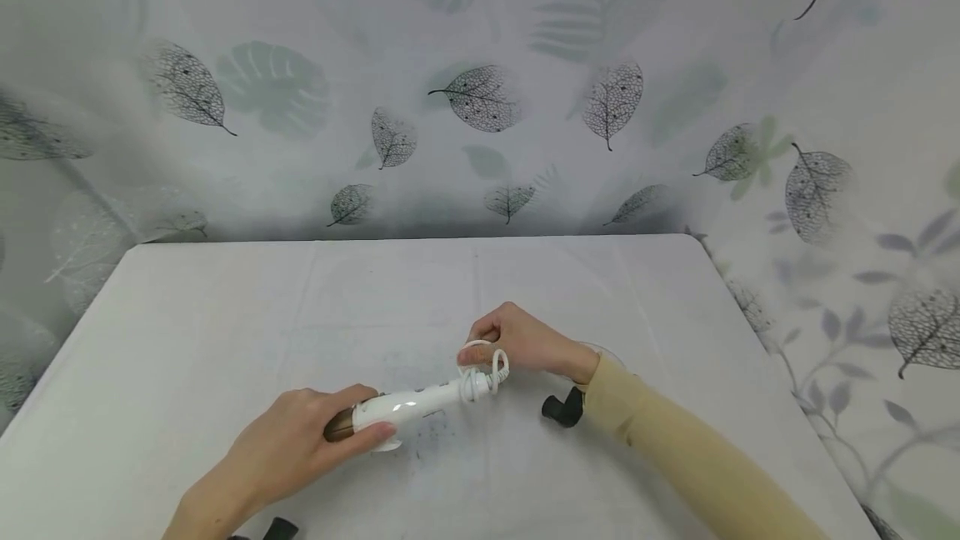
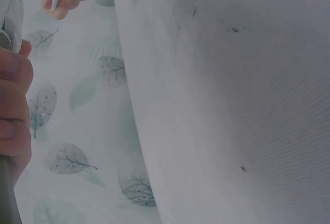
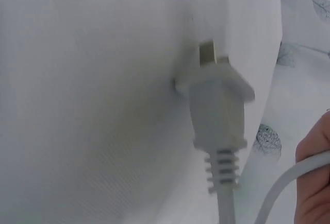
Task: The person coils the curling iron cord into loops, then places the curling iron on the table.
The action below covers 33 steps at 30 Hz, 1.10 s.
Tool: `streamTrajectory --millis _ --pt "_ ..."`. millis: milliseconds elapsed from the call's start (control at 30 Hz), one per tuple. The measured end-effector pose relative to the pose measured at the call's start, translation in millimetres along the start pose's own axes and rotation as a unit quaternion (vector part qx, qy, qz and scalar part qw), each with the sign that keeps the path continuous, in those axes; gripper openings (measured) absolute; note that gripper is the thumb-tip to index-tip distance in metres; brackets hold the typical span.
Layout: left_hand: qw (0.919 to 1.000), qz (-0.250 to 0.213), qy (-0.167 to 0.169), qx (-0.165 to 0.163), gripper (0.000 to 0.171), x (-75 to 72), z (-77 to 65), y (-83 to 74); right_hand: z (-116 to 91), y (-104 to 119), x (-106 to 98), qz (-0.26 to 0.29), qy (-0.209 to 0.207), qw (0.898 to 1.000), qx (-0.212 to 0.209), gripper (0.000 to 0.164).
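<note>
A white hair iron [image 1: 416,405] with a brown end is held above the table, slightly tilted. My left hand [image 1: 288,440] grips it around the brown end, with the thumb on the near side. White cord [image 1: 498,369] is looped around the iron's far end. My right hand [image 1: 528,340] pinches part of that cord between thumb and fingers, just beyond the loops. In the right wrist view, a white two-pin plug [image 3: 219,110] hangs from the cord close to the camera. The left wrist view catches only the left fingers [image 2: 13,110] at its edge.
A white cloth covers the table [image 1: 225,298], with faint dark marks near the iron. Black wrist-mount pieces [image 1: 562,408] show beside the right wrist and at the bottom left. A leaf-patterned curtain [image 1: 480,165] stands behind and at the sides.
</note>
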<state>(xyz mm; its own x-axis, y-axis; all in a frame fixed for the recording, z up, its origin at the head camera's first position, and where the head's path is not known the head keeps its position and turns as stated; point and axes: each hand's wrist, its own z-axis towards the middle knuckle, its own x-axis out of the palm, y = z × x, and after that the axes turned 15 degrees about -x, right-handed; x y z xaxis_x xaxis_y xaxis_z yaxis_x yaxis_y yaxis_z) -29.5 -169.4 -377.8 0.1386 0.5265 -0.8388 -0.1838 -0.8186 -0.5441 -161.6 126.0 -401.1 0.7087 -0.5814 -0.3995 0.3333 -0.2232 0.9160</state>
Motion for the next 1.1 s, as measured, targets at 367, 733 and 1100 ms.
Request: streamTrajectory --millis 367,733,1100 --pt "0.9988 0.025 0.036 -0.019 0.027 4.4 5.4 -0.6 8 21 -11 0.025 0.025 0.999 0.016 0.028" --pt "0.9955 0.055 0.047 -0.061 0.035 8.0 6.8 0.7 1 42 -12 0.035 0.068 0.997 0.010 0.024" --pt "0.9881 0.074 0.040 -0.129 0.036 5.9 6.2 0.6 -15 51 8 -0.013 0.073 0.994 -0.076 0.025"
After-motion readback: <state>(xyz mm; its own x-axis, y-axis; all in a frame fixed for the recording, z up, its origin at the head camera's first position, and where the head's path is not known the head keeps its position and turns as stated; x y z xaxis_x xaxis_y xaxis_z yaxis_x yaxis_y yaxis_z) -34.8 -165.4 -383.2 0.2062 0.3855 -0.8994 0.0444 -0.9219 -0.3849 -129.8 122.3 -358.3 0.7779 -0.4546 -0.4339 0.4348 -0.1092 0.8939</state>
